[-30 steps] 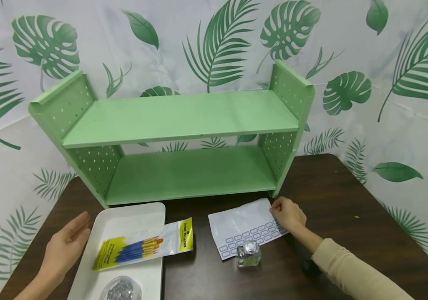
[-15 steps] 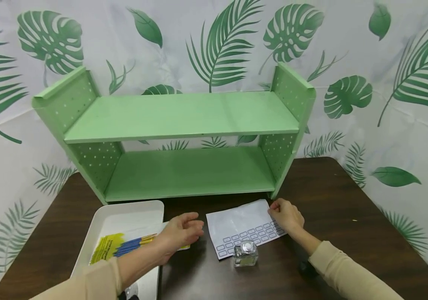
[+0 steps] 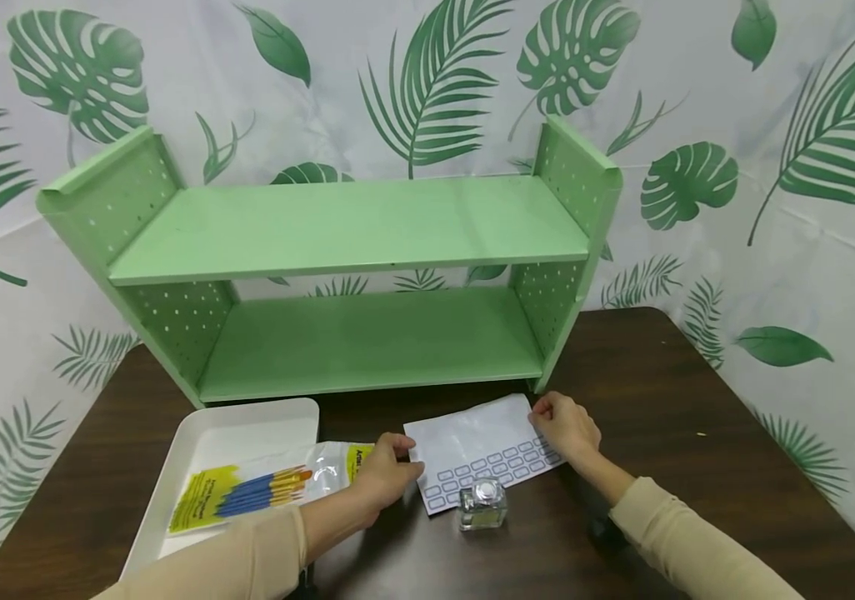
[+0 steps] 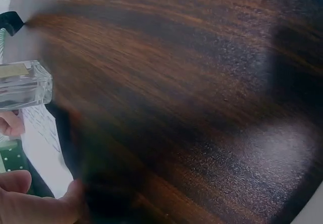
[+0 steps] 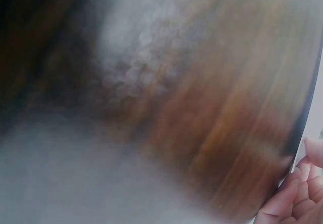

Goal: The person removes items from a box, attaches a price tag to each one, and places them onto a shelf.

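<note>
Though farther off earlier, left hand (image 3: 386, 472), spread, now at the sheet (image 3: 467, 437) in right hand's (image 3: 568, 427) pinch.

I see room for a hand inside the green, perforated-sided shelf unit (image 3: 375, 337); a square, clear-glass bottle (image 3: 483, 507) blocks the near side of the white, printed sheet (image 3: 472, 433).
</note>
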Demonstrator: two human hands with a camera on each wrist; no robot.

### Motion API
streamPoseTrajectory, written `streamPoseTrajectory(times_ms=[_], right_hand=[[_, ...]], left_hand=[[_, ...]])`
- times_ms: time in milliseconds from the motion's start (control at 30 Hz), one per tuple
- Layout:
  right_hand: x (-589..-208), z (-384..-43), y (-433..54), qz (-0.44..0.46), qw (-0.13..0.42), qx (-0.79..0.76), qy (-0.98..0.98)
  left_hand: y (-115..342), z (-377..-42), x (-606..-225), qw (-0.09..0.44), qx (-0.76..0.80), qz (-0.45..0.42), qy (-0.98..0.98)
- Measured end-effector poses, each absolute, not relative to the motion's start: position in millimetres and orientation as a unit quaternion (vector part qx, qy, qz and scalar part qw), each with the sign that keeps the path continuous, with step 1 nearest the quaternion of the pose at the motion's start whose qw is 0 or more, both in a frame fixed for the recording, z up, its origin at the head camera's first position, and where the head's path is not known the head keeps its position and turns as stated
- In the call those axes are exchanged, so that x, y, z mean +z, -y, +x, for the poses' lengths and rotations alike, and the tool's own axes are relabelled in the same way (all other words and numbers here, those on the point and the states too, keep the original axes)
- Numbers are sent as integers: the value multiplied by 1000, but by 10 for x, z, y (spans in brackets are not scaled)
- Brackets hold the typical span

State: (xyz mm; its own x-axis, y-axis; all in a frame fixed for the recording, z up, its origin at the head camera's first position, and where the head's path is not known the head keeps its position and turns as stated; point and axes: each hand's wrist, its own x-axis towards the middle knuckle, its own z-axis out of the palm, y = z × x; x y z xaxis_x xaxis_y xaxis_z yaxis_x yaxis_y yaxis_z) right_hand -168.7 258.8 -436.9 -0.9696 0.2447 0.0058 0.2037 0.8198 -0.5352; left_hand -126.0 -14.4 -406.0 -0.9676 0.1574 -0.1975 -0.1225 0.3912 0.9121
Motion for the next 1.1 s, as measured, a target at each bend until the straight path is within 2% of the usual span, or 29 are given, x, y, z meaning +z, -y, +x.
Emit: streamPoseTrajectory(times_ms=[300, 633, 1100], right_hand=[[-4349, -1688, -2562, -118, 34, 277, 953], [-4323, -1664, -2575, -122, 27, 289, 949], [-4284, -1634, -2577, -123, 15, 321, 939]], left_hand=[[141, -1307, -4137, 133, 576, 7, -807], [110, -1301, -4175, 97, 583, 13, -807], [136, -1294, -4157, 127, 629, 46, -765]])
